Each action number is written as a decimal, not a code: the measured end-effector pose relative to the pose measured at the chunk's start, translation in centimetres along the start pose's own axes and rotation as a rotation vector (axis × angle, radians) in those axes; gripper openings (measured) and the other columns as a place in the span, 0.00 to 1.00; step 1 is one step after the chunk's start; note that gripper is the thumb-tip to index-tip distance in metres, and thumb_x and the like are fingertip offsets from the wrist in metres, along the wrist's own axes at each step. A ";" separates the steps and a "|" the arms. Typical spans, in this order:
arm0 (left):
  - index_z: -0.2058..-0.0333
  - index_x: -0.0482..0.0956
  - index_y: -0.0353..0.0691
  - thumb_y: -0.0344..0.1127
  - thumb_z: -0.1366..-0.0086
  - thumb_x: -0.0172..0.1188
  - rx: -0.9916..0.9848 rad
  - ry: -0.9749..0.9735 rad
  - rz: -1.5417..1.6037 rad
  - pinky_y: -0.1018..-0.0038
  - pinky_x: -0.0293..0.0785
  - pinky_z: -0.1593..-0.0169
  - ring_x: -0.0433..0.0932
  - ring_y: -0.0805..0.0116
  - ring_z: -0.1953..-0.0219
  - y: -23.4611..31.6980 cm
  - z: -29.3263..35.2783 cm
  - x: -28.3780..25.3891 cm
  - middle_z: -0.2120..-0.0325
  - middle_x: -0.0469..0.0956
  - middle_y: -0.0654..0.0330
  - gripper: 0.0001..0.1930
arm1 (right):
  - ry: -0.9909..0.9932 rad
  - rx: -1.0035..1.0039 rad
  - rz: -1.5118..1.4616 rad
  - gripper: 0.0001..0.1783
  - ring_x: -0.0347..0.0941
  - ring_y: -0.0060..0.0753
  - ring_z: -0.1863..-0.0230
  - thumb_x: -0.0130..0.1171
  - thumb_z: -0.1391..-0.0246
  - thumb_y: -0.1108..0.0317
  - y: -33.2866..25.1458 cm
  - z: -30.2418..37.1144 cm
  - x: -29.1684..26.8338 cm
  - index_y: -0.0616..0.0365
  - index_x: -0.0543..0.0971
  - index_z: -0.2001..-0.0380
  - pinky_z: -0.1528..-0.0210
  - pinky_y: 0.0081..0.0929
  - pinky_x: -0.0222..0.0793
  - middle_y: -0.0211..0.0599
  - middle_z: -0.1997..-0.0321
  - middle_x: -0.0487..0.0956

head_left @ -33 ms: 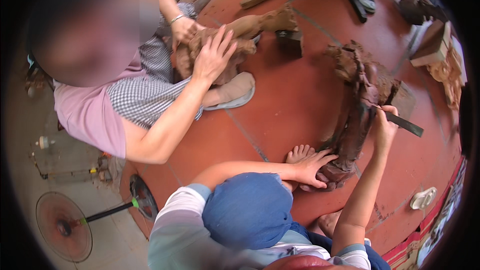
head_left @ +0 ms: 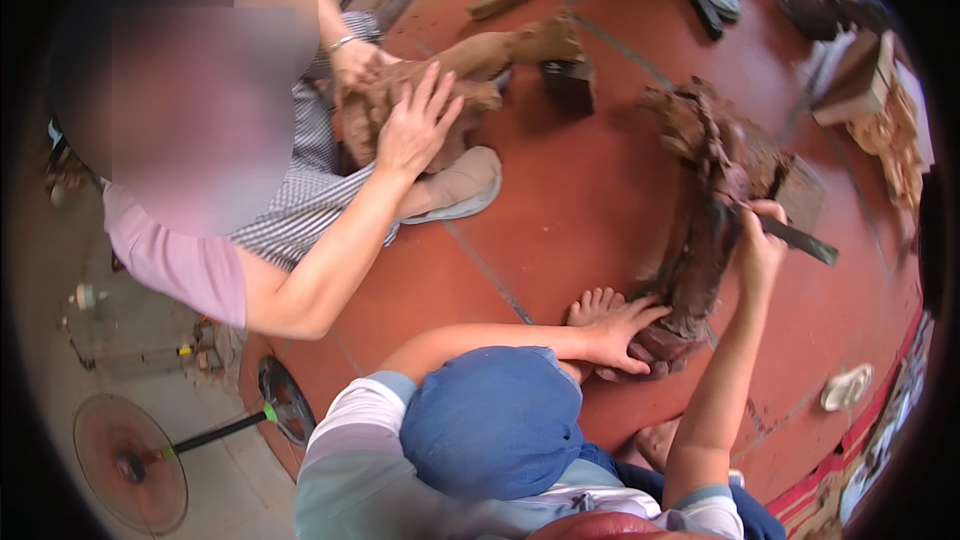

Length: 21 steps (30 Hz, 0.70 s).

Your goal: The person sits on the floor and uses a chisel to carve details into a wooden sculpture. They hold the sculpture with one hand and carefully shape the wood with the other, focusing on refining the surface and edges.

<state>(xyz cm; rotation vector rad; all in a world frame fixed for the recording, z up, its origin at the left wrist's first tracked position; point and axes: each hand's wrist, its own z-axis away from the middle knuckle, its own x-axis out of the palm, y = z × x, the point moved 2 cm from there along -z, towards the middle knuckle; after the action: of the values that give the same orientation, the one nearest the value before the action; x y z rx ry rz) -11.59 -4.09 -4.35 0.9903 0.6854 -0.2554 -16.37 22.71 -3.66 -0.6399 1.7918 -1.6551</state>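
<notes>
Dark-brown, long, knobbly wooden carving (head_left: 705, 245), on red tile floor (head_left: 540, 250). Right hand (head_left: 763, 248): fingers curled tight round a flat, dark metal-looking bar (head_left: 803, 243), at the carving's right flank; forearm reaching straight forward. Left hand (head_left: 622, 333): fingers spread, touching the near end; forearm crossing sideways.

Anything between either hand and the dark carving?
Nothing visible blocks either. The left hand lies directly on the near end of the dark carving. The right hand, close beside it, grips a dark flat tool; no other object shows between. Whether the tool touches the wood is unclear.
</notes>
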 end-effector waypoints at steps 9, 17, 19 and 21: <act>0.32 0.58 0.47 0.58 0.59 0.74 0.022 -0.012 0.033 0.49 0.56 0.39 0.61 0.41 0.40 0.1 -0.6 0.8 0.33 0.56 0.44 0.56 | 0.036 0.050 0.163 0.09 0.74 0.23 0.68 0.64 0.54 0.66 -2.0 0.4 1.0 0.57 0.79 0.70 0.61 0.25 0.70 0.31 0.73 0.79; 0.32 0.57 0.47 0.57 0.60 0.75 0.034 -0.023 0.017 0.54 0.55 0.40 0.61 0.45 0.42 -0.4 -0.4 1.3 0.33 0.56 0.46 0.57 | 0.074 0.214 0.124 0.10 0.74 0.22 0.69 0.64 0.57 0.63 -2.1 0.5 0.8 0.55 0.80 0.70 0.63 0.25 0.71 0.28 0.75 0.78; 0.32 0.58 0.47 0.57 0.60 0.75 0.035 -0.017 0.011 0.54 0.55 0.40 0.61 0.45 0.42 -0.6 -0.6 1.3 0.33 0.56 0.46 0.57 | 0.042 0.182 0.149 0.11 0.74 0.23 0.69 0.64 0.56 0.63 -2.1 0.6 2.0 0.54 0.81 0.69 0.62 0.26 0.71 0.28 0.74 0.79; 0.32 0.58 0.50 0.61 0.60 0.73 0.043 0.022 -0.034 0.55 0.56 0.41 0.63 0.46 0.44 -0.8 -0.3 1.2 0.34 0.58 0.50 0.56 | 0.034 0.231 0.148 0.11 0.76 0.25 0.68 0.64 0.57 0.63 -2.6 0.5 1.4 0.54 0.81 0.69 0.61 0.26 0.71 0.31 0.73 0.80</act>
<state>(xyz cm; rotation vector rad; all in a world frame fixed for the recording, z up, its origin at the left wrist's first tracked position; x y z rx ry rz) -11.16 -4.17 -5.79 1.0239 0.7197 -0.2904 -17.12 21.09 -1.29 -0.3693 1.5977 -1.7454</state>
